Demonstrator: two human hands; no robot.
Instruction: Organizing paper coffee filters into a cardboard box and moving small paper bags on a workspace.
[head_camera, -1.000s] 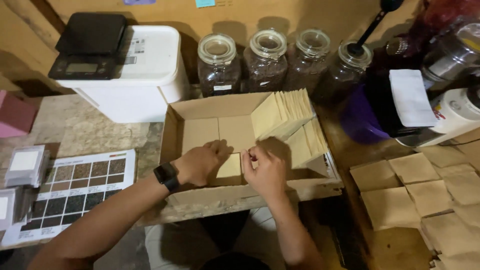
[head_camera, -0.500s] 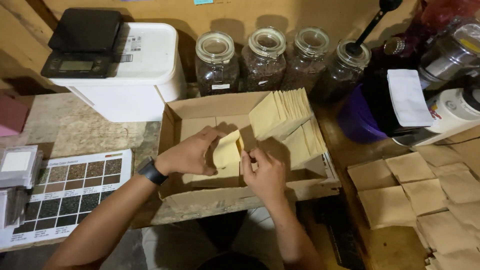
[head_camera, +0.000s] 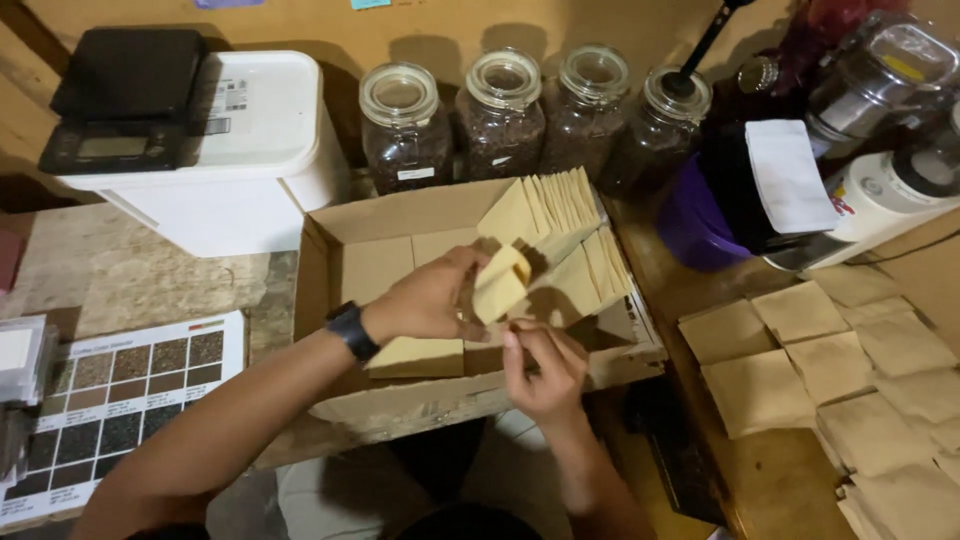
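An open cardboard box (head_camera: 330, 250) sits in front of me with rows of small tan paper packets (head_camera: 560, 215) leaning at its right end. My left hand (head_camera: 430, 295), with a black watch on the wrist, holds one tan packet (head_camera: 500, 283) lifted above the box floor. My right hand (head_camera: 540, 365) is just below it, fingertips pinching the packet's lower edge. Another flat packet (head_camera: 415, 355) lies on the box floor under my left wrist.
Several glass jars of dark beans (head_camera: 500, 115) line the back. A white tub (head_camera: 245, 150) carries a black scale (head_camera: 115, 100). A printed colour chart (head_camera: 120, 390) lies left. Loose tan packets (head_camera: 830, 370) cover the table at right, near a purple container (head_camera: 690, 225).
Both hands went from pressing low in the box to lifting one packet; the left hand has raised it higher and the right has dropped to its lower edge.
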